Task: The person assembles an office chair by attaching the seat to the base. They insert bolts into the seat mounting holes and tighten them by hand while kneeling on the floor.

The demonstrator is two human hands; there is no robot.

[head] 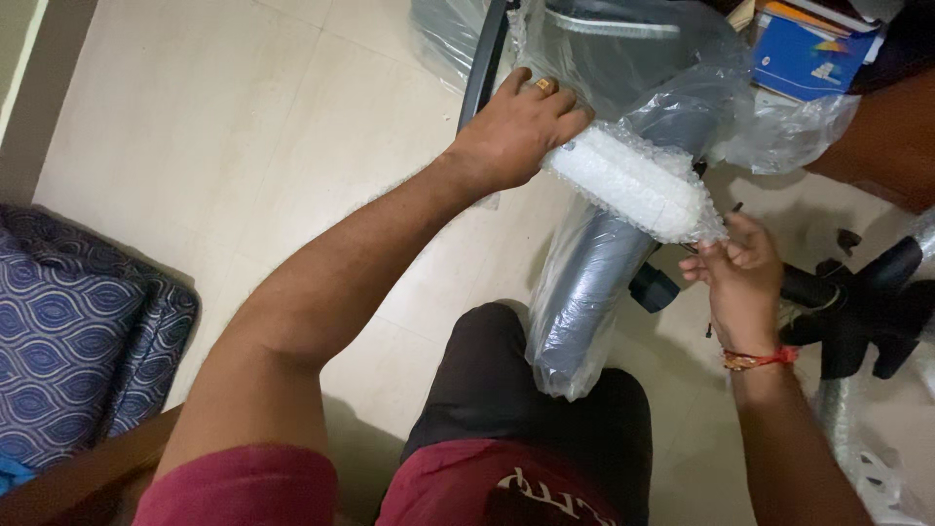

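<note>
Two hands are on the same wrapped piece here. The left hand's fingers (560,102) are curled over the upper end of a white bubble-wrap roll (633,185), gripping it from above, with a ring showing on one finger. The left hand (511,136) sits palm down on that end, wrist bent, forearm running back across the middle of the view to a maroon sleeve. Over on the other side, the right hand's fingertips (716,255) are pinched narrow on the loose lower edge of the bubble wrap, thumb and forefinger closed on the film. The right hand (742,282) sits just below the roll's lower end, a red and gold thread band at the wrist.

The roll itself slants down from the upper left to the lower right, between the two hands, and it covers a grey padded part (594,292) that carries on downward inside a clear plastic bag (575,351). The bag's lower end rests against the person's dark-trousered knee (497,360). Above the roll, more crumpled clear plastic (672,68) covers a larger grey shape. To the right lies a black star-shaped chair base (867,302) on the pale tiled floor (243,127). At the top right there is a blue box (804,54). On the far left, a blue patterned cushion (68,331) sits at the edge of view.
</note>
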